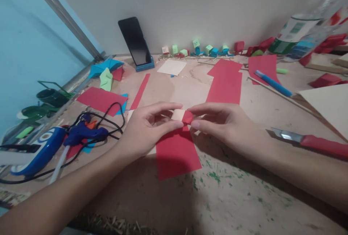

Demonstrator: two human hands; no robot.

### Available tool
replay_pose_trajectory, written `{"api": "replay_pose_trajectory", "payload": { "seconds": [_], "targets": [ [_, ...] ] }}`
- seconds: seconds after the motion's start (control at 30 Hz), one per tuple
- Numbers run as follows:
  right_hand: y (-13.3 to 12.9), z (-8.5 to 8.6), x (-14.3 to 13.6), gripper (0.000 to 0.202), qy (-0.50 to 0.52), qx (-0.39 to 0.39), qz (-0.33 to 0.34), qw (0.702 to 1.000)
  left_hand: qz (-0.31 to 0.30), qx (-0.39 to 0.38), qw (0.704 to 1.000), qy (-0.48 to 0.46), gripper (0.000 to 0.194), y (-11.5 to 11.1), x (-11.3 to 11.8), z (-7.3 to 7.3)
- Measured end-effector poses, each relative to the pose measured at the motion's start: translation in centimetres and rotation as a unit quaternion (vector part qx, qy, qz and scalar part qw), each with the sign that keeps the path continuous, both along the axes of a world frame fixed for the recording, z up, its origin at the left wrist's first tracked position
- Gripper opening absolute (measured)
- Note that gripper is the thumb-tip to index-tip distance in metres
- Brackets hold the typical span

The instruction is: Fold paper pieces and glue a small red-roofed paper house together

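Note:
Between my two hands is a small folded paper figure, its cream block (178, 114) on the left against a red folded part (187, 117) on the right. My left hand (146, 122) pinches the cream end between thumb and fingers. On the red end, the thumb and fingers of my right hand (223, 121) are closed. Directly below them lies a red paper sheet (178, 155), partly over a cream sheet that my left hand mostly covers. A red-handled craft knife (312, 141) rests beside my right forearm.
A blue glue gun (84, 133) with a tangled black cord and a blue-white tape dispenser (40, 151) lie left. A phone (134, 41) stands at the back near several small paper figures (196, 46). Right are red sheets (225, 86), a blue pen (273, 83) and plastic bottles (296, 32).

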State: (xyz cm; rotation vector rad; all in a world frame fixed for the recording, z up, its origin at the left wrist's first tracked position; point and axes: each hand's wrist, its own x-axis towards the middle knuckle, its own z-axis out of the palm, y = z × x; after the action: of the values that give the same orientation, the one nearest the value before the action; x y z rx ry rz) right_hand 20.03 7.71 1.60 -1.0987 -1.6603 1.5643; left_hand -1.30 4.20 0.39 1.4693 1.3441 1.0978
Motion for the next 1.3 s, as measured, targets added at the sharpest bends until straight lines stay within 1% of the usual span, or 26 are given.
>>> {"api": "replay_pose_trajectory", "payload": {
  "seconds": [0.1,0.2,0.37,0.4,0.5,0.57,0.6,0.63,0.67,0.73,0.77,0.83,0.87,0.9,0.93,0.97,1.0,1.03,1.07,1.1,1.13,1.17,1.2,1.23,1.27,1.3],
  "targets": [
    [-0.2,0.4,0.0,0.018,-0.029,0.06,0.004,0.998,0.006,-0.018,1.0,-0.025,0.029,0.1,0.1,-0.2],
    [-0.5,0.4,-0.1,0.015,-0.064,0.091,-0.017,0.994,0.003,-0.042,0.998,-0.041,0.029,0.1,0.2,-0.4],
    [-0.8,0.1,0.1,0.026,-0.077,0.127,-0.028,0.988,-0.005,-0.046,0.998,-0.041,0.035,-0.1,0.6,-0.4],
    [-0.8,0.0,0.2,0.026,-0.076,0.132,-0.032,0.988,-0.013,-0.037,0.999,-0.032,0.036,-0.2,0.7,-0.3],
    [-0.6,-0.6,0.2,0.015,-0.086,0.159,-0.048,0.982,-0.058,0.0,0.998,0.007,0.031,-0.2,0.8,-0.2],
    [-0.6,-0.9,0.1,0.012,-0.07,0.174,-0.057,0.981,-0.057,0.032,0.996,0.062,0.031,-0.3,0.7,-0.1],
    [-0.7,-0.9,0.0,0.014,-0.075,0.164,-0.05,0.982,-0.054,0.047,0.994,0.082,0.031,-0.4,0.7,0.0],
    [-0.8,-0.9,-0.2,0.016,-0.063,0.167,-0.066,0.982,-0.053,0.061,0.992,0.096,0.033,-0.5,0.6,0.1],
    [-1.0,-0.7,-0.3,0.022,-0.06,0.154,-0.066,0.984,-0.055,0.078,0.989,0.109,0.036,-0.6,0.6,0.4],
    [-1.6,0.0,-0.7,0.031,-0.061,0.133,-0.06,0.987,-0.08,0.122,0.977,0.154,0.041,-0.7,0.4,1.4],
    [-1.8,0.5,-0.9,0.035,-0.07,0.12,-0.056,0.989,-0.1,0.147,0.964,0.199,0.042,-0.9,0.2,2.2],
    [-2.2,1.8,-1.2,0.041,-0.095,0.119,-0.043,0.987,-0.144,0.19,0.916,0.322,0.038,-1.5,-0.8,4.6],
    [-2.4,2.4,-1.4,0.043,-0.108,0.134,-0.036,0.984,-0.144,0.213,0.884,0.391,0.037,-1.9,-1.7,6.0],
    [-2.4,3.0,-1.5,0.044,-0.12,0.155,-0.027,0.98,-0.12,0.226,0.863,0.435,0.035,-2.5,-2.8,7.4],
    [-2.4,3.5,-1.6,0.045,-0.132,0.175,-0.019,0.975,-0.084,0.223,0.86,0.451,0.035,-3.1,-4.2,8.6],
    [-2.4,3.9,-1.6,0.042,-0.143,0.194,-0.019,0.97,-0.035,0.224,0.868,0.441,0.038,-3.9,-5.7,9.6],
    [-2.6,4.1,-1.5,0.038,-0.154,0.208,-0.021,0.966,0.017,0.235,0.877,0.419,0.041,-4.7,-7.4,10.3],
    [-2.8,4.3,-1.4,0.034,-0.166,0.217,-0.025,0.962,0.058,0.234,0.884,0.4,0.044,-5.7,-9.0,10.5],
    [-3.3,4.3,-1.4,0.031,-0.176,0.219,-0.032,0.959,0.082,0.234,0.89,0.382,0.04,-6.8,-10.5,10.2],
    [-4.1,4.4,-1.4,0.029,-0.189,0.213,-0.039,0.958,0.09,0.232,0.895,0.372,0.034,-8.0,-11.8,9.4],
    [-5.0,4.3,-1.4,0.027,-0.193,0.207,-0.046,0.958,0.088,0.231,0.897,0.367,0.028,-9.2,-12.6,8.1],
    [-6.2,4.3,-1.6,0.025,-0.193,0.195,-0.054,0.96,0.088,0.228,0.898,0.366,0.026,-10.3,-13.1,6.6],
    [-7.4,4.3,-1.9,0.022,-0.199,0.189,-0.054,0.96,0.068,0.227,0.898,0.371,0.025,-11.3,-13.0,4.8],
    [-8.7,4.2,-2.3,0.019,-0.203,0.178,-0.05,0.962,0.032,0.249,0.893,0.374,0.026,-12.2,-12.5,3.0],
    [-10.0,4.1,-2.7,0.021,-0.186,0.142,-0.03,0.972,0.01,0.273,0.892,0.36,0.03,-12.9,-11.6,1.4],
    [-11.1,3.9,-3.3,0.024,-0.145,0.129,-0.02,0.981,-0.011,0.281,0.897,0.341,0.031,-13.4,-10.4,0.1]
  ]
}}
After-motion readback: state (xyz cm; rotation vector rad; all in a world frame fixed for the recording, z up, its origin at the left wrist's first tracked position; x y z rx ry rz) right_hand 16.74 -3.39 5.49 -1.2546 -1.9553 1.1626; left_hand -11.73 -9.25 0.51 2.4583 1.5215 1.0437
